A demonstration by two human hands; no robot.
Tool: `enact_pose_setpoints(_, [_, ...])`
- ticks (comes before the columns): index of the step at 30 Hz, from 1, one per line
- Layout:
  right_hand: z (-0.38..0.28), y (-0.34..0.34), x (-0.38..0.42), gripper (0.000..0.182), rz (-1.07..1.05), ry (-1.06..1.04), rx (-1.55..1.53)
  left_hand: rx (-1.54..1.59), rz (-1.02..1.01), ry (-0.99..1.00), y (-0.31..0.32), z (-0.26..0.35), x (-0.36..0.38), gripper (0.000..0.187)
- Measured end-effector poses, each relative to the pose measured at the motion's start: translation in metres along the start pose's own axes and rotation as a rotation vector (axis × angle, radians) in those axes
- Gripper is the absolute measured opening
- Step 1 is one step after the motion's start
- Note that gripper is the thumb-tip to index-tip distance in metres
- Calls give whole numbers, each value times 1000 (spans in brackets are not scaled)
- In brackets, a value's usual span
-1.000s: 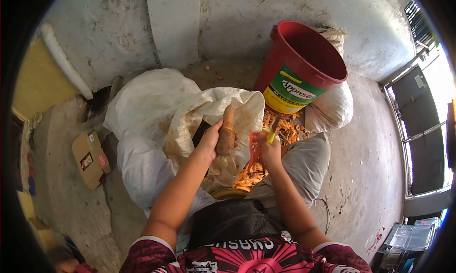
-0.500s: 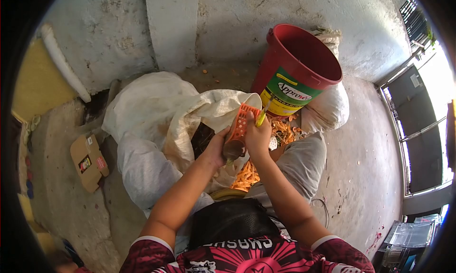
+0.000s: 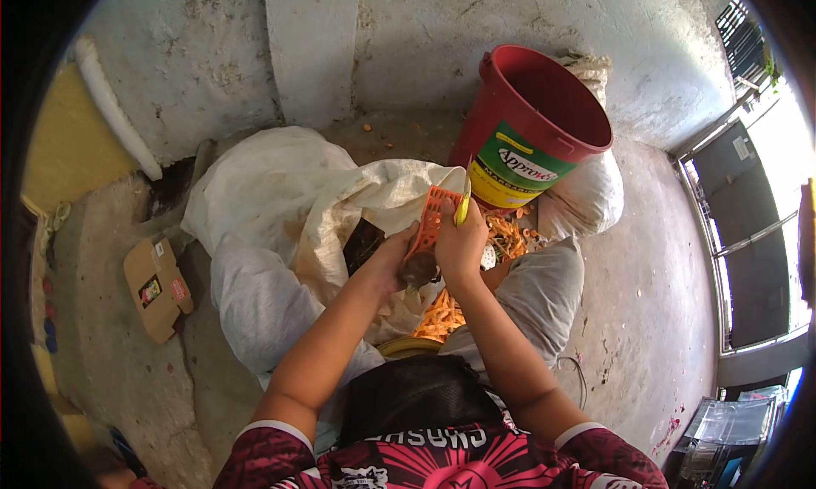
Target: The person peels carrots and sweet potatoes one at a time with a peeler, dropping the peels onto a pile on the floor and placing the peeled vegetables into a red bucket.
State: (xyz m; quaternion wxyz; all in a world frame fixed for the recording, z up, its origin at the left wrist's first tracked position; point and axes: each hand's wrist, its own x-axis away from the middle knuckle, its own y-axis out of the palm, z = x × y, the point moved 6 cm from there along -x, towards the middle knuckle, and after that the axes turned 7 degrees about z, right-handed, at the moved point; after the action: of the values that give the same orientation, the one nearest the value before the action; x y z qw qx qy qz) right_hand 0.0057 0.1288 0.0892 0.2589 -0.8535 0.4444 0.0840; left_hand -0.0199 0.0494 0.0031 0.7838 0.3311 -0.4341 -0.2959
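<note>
Between my two hands is an orange perforated plastic piece [image 3: 438,207], tilted upward, with a brown rounded part [image 3: 418,272] at its lower end. My left hand [image 3: 393,261] is wrapped round its left side. My right hand [image 3: 461,244] is closed at the right side, pressed against the plastic, and grips a yellow-handled cutting tool [image 3: 462,207] that points up. A thin blade shows less clearly now. Below the hands lies a heap of orange strips [image 3: 440,317], with more orange scraps [image 3: 512,236] beyond my right hand.
A red bucket [image 3: 476,132] with a margarine label stands ahead on the right, a stuffed white sack [image 3: 586,196] beside it. An open whitish sack [image 3: 272,170] spreads ahead on the left. A cut cardboard box [image 3: 157,292] lies on the floor [image 3: 646,293] at left.
The yellow-handled tool has turned more upright in my right hand, and its blade shows less. The brown part has tilted slightly; both hands keep nearly the same place.
</note>
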Motion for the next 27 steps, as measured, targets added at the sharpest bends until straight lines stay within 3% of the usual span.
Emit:
enact_pose_setpoints(3, [6,6,-6,19,-24,40,96,-121,38,-5,-7,1,-1,32])
enact_pose_setpoints(6, [56,-3,-51,18,105,196,67,-151,99,-4,-2,-6,8,35])
enact_pose_setpoints(8, [54,-14,-65,17,274,-5,105,-191,106,-9,-2,-7,12,37])
enact_pose_setpoints(11, [70,-41,-94,22,523,-52,62,-277,59,-41,-3,-12,12,38])
enact_pose_setpoints(14, [82,-56,-106,21,459,165,-43,-263,38,-76,-3,-13,13,39])
enact_pose_setpoints(19, [68,-34,-70,19,256,163,-292,-153,-120,-59,-6,-13,0,40])
enact_pose_setpoints(22, [35,-22,-35,17,143,123,-308,-127,-26,-126,-5,-18,-2,41])
enact_pose_setpoints(27, [-3,-14,-4,17,53,13,-208,-210,46,-23,-6,-12,2,35])
